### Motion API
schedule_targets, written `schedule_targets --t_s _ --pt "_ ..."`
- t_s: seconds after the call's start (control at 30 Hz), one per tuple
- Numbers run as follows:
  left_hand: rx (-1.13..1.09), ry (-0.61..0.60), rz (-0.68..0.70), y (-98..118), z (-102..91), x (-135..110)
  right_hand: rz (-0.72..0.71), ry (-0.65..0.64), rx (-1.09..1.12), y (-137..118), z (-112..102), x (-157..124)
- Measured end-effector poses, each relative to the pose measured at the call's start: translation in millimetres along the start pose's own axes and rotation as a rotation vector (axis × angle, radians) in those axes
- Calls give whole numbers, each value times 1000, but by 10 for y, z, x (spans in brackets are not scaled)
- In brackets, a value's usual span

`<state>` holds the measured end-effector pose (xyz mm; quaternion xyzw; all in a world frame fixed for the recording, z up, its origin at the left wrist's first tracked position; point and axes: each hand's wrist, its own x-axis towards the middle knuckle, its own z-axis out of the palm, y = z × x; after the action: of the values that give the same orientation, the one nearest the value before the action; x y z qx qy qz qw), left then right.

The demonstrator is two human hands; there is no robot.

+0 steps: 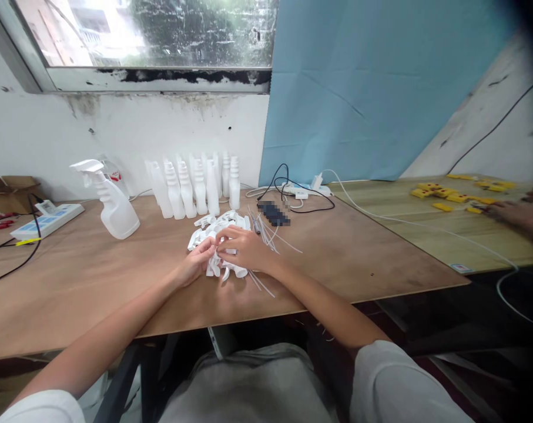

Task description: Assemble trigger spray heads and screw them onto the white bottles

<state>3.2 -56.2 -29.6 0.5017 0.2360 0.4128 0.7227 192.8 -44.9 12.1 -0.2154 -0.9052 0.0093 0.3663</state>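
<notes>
Both my hands rest on a heap of white spray-trigger heads (213, 232) in the middle of the brown table (94, 276). My left hand (198, 261) is curled, its fingertips pinching a white trigger piece at the heap's near edge. My right hand (244, 247) is closed over the same piece from the right, thumb and fingers meeting the left hand's. Thin white dip tubes (270, 235) lie fanned out just right of my right hand. What exactly sits between the fingers is partly hidden.
Several white empty bottles (195, 185) stand in rows behind the heap. An assembled spray bottle (114, 202) stands at left, beside a power strip (48, 220) and cardboard box (10, 191). Cables and a charger (301, 191) lie at back. Another person's hand (524, 214) reaches yellow parts (442, 194) at right.
</notes>
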Motion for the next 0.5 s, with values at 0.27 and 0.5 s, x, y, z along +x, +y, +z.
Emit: schedule_targets --t_s 0.27,0.5 --pt "664 200 543 21 18 7 443 281 404 -247 126 102" --pt "1131 185 906 -14 -19 16 652 369 714 -207 114 115"
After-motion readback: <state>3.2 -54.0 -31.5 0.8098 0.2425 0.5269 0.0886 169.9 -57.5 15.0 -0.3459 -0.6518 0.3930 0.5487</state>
